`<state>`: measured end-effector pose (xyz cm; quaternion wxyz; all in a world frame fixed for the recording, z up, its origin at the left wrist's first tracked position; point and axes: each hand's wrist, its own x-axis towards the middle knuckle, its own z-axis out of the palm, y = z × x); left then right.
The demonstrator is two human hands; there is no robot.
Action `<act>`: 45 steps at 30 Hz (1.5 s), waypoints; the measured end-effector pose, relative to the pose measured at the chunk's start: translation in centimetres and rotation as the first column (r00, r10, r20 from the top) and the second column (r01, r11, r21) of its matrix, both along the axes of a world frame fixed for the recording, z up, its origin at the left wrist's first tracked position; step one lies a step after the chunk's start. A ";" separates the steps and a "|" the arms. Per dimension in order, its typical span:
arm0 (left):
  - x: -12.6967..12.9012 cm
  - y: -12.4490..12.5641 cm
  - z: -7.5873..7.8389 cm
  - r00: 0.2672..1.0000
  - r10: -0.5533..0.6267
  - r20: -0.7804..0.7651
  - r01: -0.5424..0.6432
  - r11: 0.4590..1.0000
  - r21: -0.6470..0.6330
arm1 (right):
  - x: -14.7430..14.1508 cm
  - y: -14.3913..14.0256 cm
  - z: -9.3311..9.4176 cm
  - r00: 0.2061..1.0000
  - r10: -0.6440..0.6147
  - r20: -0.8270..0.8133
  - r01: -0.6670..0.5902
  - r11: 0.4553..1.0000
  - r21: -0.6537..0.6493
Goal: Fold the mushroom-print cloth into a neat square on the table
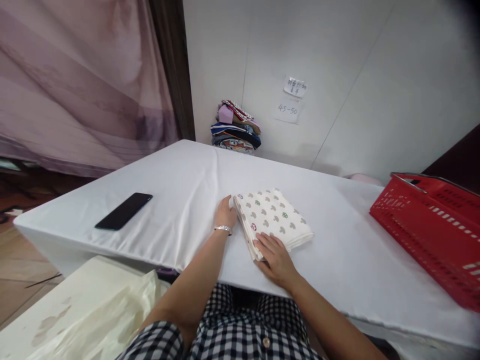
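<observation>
right fingers: flat and spread on the near corner of the folded cloth (pixel 273 216), pressing, not gripping
left fingers: curled against the cloth's far-left corner, so the left hand (pixel 225 214) steadies the edge; can't tell if it pinches anything
right hand (pixel 276 259): resting on the stack's near edge
cloth: folded square with a printed pattern, mid-surface (pixel 180 200)
step: looks like squaring up the last fold
next: probably needs an actual grip to lift it
around: phone (pixel 123 210) to the left, red basket (pixel 435 230) to the right

Open tablecloth (pixel 180 200) (phone (pixel 123 211) left) flanks the cloth; red basket (pixel 431 230) blocks right.
</observation>
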<state>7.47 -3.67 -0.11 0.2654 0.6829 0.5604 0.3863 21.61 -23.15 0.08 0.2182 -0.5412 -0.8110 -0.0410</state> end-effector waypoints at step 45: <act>0.7 -14.2 -0.6 0.591 -0.568 -0.573 0.792 0.542 0.281 | 11.2 0.6 -0.4 0.773 -0.543 -0.328 0.584 0.811 0.037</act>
